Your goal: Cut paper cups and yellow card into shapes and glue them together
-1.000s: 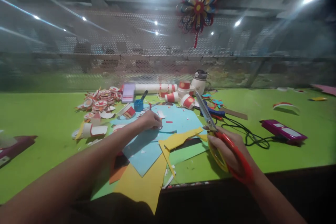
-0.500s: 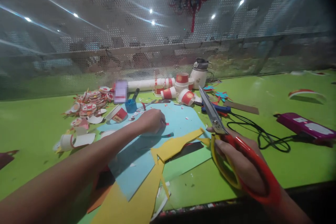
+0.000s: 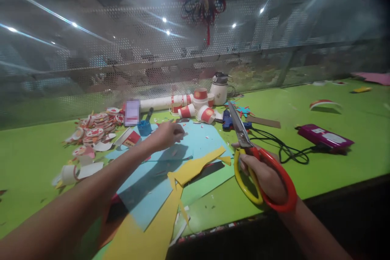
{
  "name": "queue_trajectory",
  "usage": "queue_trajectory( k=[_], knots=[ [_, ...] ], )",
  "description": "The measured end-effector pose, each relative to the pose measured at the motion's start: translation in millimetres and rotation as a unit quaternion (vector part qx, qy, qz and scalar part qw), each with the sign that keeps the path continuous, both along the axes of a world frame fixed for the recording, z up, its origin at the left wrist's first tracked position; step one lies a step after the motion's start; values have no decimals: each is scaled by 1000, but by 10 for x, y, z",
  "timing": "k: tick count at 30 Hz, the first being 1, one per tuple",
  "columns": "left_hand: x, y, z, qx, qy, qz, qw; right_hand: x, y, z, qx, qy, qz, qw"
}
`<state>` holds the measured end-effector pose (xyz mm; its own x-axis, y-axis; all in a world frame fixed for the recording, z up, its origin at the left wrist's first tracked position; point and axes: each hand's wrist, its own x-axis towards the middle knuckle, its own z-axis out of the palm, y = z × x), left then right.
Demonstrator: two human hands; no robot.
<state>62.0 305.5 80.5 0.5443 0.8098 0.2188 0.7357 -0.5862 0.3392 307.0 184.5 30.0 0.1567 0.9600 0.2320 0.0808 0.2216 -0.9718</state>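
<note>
My left hand (image 3: 169, 135) hovers over the light blue paper sheet (image 3: 201, 134). Its fingers are curled together, and whatever is in them, if anything, is hidden or too small to name. In my right hand (image 3: 266, 172) is a pair of scissors (image 3: 240, 130) with one red and one yellow handle loop. The blades look closed and point up and away from me. Between the hands lie a cut yellow sheet (image 3: 198, 166) and a green sheet (image 3: 204, 185), overlapping the blue one. Small paper scraps are scattered on the blue sheet.
Paper cups (image 3: 205, 113) cluster at the back beside a white bottle (image 3: 218, 91). A blue glue gun (image 3: 228, 121) lies near the scissor blades. Its black cord (image 3: 274, 142) runs to a purple box (image 3: 326, 138). Decorated paper discs (image 3: 94, 130) are heaped at left.
My left hand has lifted slightly off the blue paper, and the small red piece by its fingertips no longer shows there. The view has turned right; the scissors stay in my right hand.
</note>
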Motion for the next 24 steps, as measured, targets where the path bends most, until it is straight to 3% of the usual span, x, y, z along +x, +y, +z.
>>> queue_trajectory(
  k=[2,3,5,7,9,12,16,18,21,24],
  knots=[
    [-51,-170,112,-77,-89,-5,993,-10,20,1,4,20,-2,1000],
    [-77,-284,161,-165,-188,-10,968,-14,29,6,10,28,-4,1000],
    [-137,-551,232,-302,-353,-13,885,-19,26,31,29,34,-12,999],
    [-206,-833,267,-365,-434,-17,824,-24,-36,85,46,31,-17,998],
    [-277,-1103,271,-379,-468,-34,798,-44,-192,163,58,23,-14,998],
    [-370,-1491,239,-351,-490,-38,797,-149,-616,288,77,-8,0,997],
    [-438,-2072,118,-290,-466,-17,836,-500,-1325,390,58,-37,64,996],
    [-442,-2404,19,-302,-441,-16,845,-720,-1627,402,59,-65,87,992],
    [-418,-2862,-146,-346,-428,-22,835,-967,-1951,350,84,-167,75,980],
    [-386,-3127,-280,-397,-436,-43,806,-1054,-2091,180,151,-242,110,952]
  ],
)
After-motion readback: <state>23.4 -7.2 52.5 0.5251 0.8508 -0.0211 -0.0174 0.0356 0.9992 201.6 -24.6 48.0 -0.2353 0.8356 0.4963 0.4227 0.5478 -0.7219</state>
